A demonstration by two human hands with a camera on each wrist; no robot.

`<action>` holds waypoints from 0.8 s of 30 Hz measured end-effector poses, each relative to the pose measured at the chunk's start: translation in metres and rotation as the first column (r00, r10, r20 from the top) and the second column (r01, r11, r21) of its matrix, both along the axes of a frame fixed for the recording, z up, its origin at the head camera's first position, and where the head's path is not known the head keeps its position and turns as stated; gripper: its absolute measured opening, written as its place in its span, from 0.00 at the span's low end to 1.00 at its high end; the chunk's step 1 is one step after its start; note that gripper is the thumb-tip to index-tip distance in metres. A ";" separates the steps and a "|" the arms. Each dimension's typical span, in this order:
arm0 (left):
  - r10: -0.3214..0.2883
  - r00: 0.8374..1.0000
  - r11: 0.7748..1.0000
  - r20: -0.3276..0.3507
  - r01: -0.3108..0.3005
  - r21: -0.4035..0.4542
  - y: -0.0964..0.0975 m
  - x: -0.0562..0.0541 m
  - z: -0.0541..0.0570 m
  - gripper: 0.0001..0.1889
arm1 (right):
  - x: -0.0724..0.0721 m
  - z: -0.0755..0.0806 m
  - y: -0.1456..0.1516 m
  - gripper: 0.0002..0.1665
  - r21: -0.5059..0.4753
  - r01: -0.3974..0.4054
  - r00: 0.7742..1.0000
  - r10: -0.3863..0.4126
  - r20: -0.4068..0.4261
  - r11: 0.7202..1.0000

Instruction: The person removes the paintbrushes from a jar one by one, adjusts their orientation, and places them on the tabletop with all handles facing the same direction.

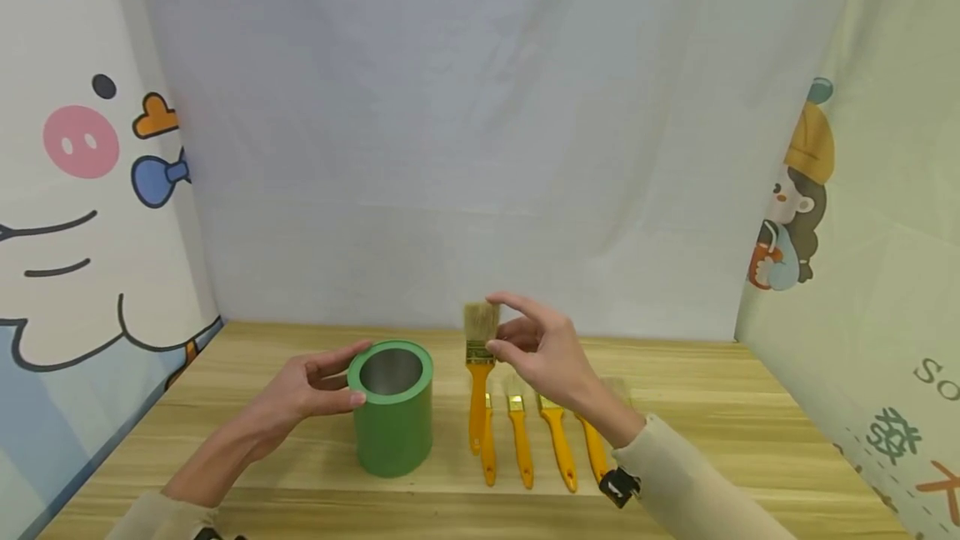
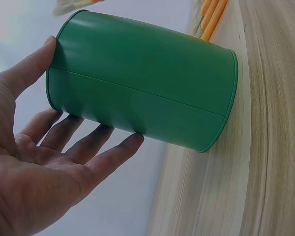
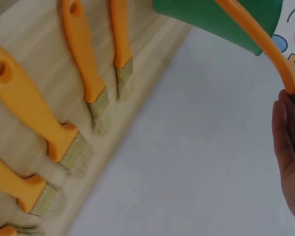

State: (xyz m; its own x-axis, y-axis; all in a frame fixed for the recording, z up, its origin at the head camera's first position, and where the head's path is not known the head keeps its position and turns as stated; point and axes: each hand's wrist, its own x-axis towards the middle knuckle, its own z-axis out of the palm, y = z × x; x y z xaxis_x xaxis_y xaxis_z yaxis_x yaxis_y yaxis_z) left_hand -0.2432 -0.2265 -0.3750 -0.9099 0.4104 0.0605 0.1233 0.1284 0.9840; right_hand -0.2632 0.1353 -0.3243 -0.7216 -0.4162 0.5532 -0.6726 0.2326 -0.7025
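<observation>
A green can point(image 1: 393, 436) stands upright on the table, its open top showing a grey metal inside. My left hand point(image 1: 300, 386) holds it near the rim from the left, thumb at the front and fingers at the back; in the left wrist view the fingertips lie against the can's green wall point(image 2: 142, 73). To the right of the can, my right hand point(image 1: 543, 352) pinches a wide paintbrush point(image 1: 478, 398) by its metal band and bristles. This brush is raised, bristles up, with its orange handle hanging down. The right wrist view shows that handle point(image 3: 265, 44) in front of the can.
Several more orange-handled paintbrushes point(image 1: 520, 444) lie in a row on the wooden table point(image 1: 675, 457), bristles toward the back, partly under my right forearm. A white cloth point(image 1: 487, 148) hangs behind the table, and printed cloths point(image 1: 885, 273) flank both sides.
</observation>
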 end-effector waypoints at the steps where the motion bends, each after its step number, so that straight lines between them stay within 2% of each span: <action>1: -0.001 1.000 1.000 -0.007 0.001 -0.002 0.000 0.000 0.000 0.43 | 0.000 -0.003 0.003 0.32 0.004 0.005 1.000 -0.005 0.009 1.000; 6: 0.002 1.000 1.000 -0.026 -0.003 -0.008 0.000 0.000 0.000 0.44 | 0.002 -0.016 0.016 0.33 0.021 0.030 0.998 -0.031 0.051 0.999; 12: 0.003 1.000 1.000 -0.017 -0.003 -0.008 0.000 0.000 0.000 0.43 | 0.004 -0.027 0.034 0.32 0.034 0.055 0.993 -0.058 0.102 0.998; 24: -0.009 1.000 1.000 -0.003 0.009 -0.004 0.002 0.002 0.002 0.43 | 0.010 -0.033 0.080 0.34 0.094 0.113 0.973 -0.129 0.193 0.989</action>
State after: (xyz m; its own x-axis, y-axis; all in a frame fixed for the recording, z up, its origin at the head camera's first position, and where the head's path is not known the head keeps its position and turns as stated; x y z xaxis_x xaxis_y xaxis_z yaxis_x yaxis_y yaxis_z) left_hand -0.2417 -0.2248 -0.3726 -0.9060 0.4187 0.0619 0.1277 0.1311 0.9831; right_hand -0.2534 0.2154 -0.3576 -0.8611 -0.3568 0.3621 -0.4855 0.3656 -0.7941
